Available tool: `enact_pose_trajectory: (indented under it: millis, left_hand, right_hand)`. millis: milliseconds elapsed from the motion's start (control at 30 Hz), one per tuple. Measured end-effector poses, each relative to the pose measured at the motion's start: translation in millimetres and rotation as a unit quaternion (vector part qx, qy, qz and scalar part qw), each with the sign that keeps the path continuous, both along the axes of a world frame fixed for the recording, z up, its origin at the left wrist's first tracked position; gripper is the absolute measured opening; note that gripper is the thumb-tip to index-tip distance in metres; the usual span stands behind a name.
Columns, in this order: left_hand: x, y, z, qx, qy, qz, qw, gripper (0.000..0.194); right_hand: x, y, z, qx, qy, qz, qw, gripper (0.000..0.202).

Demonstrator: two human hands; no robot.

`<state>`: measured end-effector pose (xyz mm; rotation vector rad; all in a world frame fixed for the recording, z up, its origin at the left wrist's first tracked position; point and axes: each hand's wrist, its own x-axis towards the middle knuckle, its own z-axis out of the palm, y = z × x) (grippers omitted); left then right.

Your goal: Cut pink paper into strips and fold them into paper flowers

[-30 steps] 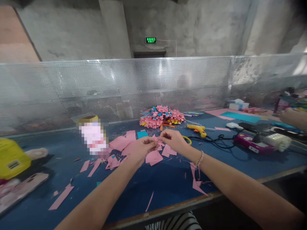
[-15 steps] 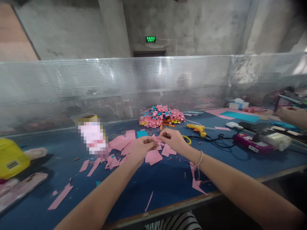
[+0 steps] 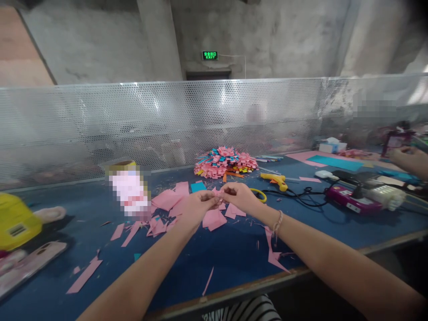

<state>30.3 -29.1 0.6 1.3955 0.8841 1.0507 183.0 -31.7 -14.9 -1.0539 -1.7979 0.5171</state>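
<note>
Both hands meet over the middle of the blue table [image 3: 234,263]. My left hand [image 3: 199,205] pinches a small piece of pink paper [image 3: 218,192] between thumb and fingertips. From the other side my right hand [image 3: 239,195] grips the same piece, its fingertips nearly touching the left ones. The fingers cover most of that piece, so its shape is hard to make out. Beneath and beside the hands lie cut pink paper pieces [image 3: 214,219] and larger pink sheets [image 3: 167,199]. A pile of fringed paper flowers [image 3: 225,161] in pink, blue and yellow sits just beyond.
Right of my hands are yellow-handled scissors [image 3: 259,195], a yellow glue gun [image 3: 274,180] and a purple power strip [image 3: 353,200] with cables. On the left are a yellow bag [image 3: 18,220] and a phone [image 3: 33,267]. A co-worker's hand [image 3: 409,160] shows far right.
My hands stay almost in place, with the fingers shifting slightly on the pink paper. At the far right the co-worker's hand has moved a little.
</note>
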Motion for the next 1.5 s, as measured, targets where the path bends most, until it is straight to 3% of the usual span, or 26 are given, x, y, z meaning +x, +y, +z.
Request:
enact_pose_trajectory:
  millis: [367, 600, 833, 967, 1067, 1267, 1433, 1500]
  left_hand:
    - [3.6, -0.8, -0.6, 0.026, 0.050, 0.014, 0.998, 0.006]
    - [1.5, 0.9, 0.0, 0.033, 0.052, 0.006, 0.998, 0.013]
    - [2.5, -0.1, 0.6, 0.042, 0.055, 0.006, 0.998, 0.012]
    - [2.3, -1.2, 0.7, 0.023, 0.047, -0.006, 0.999, 0.011]
    - [1.9, 0.2, -0.7, 0.008, 0.038, 0.009, 0.999, 0.008]
    - [1.8, -0.9, 1.3, -0.007, 0.006, 0.009, 1.000, 0.005]
    - [1.1, -3.4, 5.7, -0.150, -0.101, -0.050, 0.982, 0.010]
    - [0.2, -3.6, 6.0, -0.164, -0.113, -0.066, 0.978, 0.008]
  right_hand:
    - [-1.3, -2.8, 7.4, -0.042, 0.058, 0.004, 0.997, 0.011]
    - [-4.1, -2.8, 8.9, -0.073, 0.106, 0.008, 0.992, 0.016]
    - [-6.0, 1.4, 3.1, -0.144, 0.261, 0.082, 0.951, 0.019]
    - [-4.5, 3.4, 1.7, -0.164, 0.273, 0.095, 0.943, 0.024]
    - [-3.7, 1.5, 3.7, -0.148, 0.241, 0.096, 0.954, 0.028]
    - [-1.9, -2.6, 6.1, -0.036, 0.082, 0.064, 0.994, 0.012]
    - [4.0, -1.6, 7.6, 0.076, 0.024, 0.042, 0.996, 0.008]
    - [5.9, -1.9, 9.0, 0.121, 0.004, 0.052, 0.991, 0.008]
